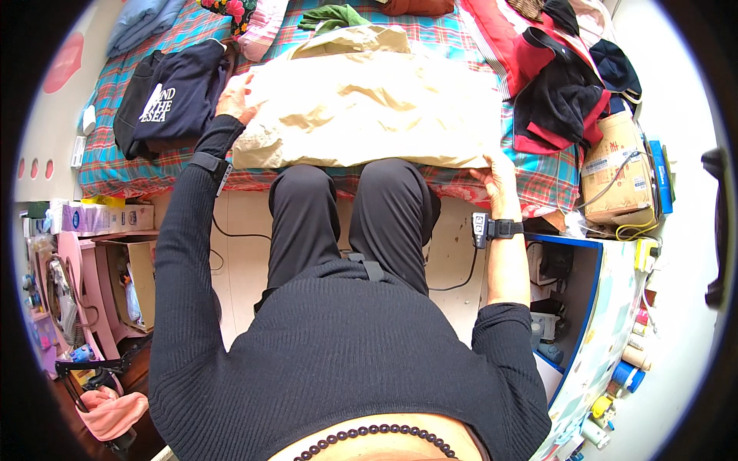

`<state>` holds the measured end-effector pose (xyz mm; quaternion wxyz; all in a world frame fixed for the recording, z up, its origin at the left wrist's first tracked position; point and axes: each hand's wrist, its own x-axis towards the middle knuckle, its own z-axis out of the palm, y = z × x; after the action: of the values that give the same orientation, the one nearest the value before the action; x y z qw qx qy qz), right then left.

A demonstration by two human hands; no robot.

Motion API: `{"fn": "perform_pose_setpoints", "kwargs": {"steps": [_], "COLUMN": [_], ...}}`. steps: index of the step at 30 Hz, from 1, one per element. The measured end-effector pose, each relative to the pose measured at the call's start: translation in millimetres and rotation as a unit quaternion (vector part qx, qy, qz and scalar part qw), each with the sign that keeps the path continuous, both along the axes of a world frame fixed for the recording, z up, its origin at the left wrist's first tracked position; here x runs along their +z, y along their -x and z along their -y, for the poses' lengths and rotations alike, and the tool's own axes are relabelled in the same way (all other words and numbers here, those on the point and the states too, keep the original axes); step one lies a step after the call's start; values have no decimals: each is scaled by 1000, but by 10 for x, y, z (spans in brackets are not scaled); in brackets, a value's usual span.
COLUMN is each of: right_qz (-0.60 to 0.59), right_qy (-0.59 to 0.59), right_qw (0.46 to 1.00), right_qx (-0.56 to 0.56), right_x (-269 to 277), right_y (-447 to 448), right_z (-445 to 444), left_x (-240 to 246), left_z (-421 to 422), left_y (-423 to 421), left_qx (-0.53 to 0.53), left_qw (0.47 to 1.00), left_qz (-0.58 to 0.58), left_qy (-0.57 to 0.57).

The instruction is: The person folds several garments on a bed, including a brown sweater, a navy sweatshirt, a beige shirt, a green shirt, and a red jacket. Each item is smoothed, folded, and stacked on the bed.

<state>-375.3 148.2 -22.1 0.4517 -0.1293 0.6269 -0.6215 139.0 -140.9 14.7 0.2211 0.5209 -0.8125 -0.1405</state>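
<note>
A cream cloth garment (369, 104) lies spread in front of my knees on a bed with a plaid sheet. Its near edge runs just beyond my lap, and light washes out much of its surface. My left hand (236, 99) rests on the garment's left edge with the fingers apart. At the near right corner, my right hand (500, 173) has the fabric's edge between thumb and fingers. Left of my left hand sits a folded dark navy garment (184, 92) with white lettering. A green cloth (331, 18) lies behind the cream garment.
Black and red clothing (556, 95) is heaped at the bed's right side. Beside it stands a cardboard box (617, 167) with cables. A blue-edged cabinet (597, 276) is at my right, pink shelving (86, 288) at my left. Folded blue fabric (141, 26) lies far left.
</note>
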Motion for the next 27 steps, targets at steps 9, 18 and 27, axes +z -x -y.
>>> {"fn": "perform_pose_setpoints", "kwargs": {"steps": [9,18,27], "right_qz": [-627,-605,-354], "right_qy": [-101,-173,192], "right_qw": [772,773,878], "right_qx": [-42,85,259], "right_x": [316,524,698], "right_y": [167,87,-367], "right_z": [368,1223,1093], "left_x": [2,-24,288], "left_z": [263,257,64], "left_y": [482,819,1232], "left_qx": [-42,-117,-157], "left_qw": [994,991,980], "left_qz": [98,67,29], "left_qy": [-8,18,116]}}
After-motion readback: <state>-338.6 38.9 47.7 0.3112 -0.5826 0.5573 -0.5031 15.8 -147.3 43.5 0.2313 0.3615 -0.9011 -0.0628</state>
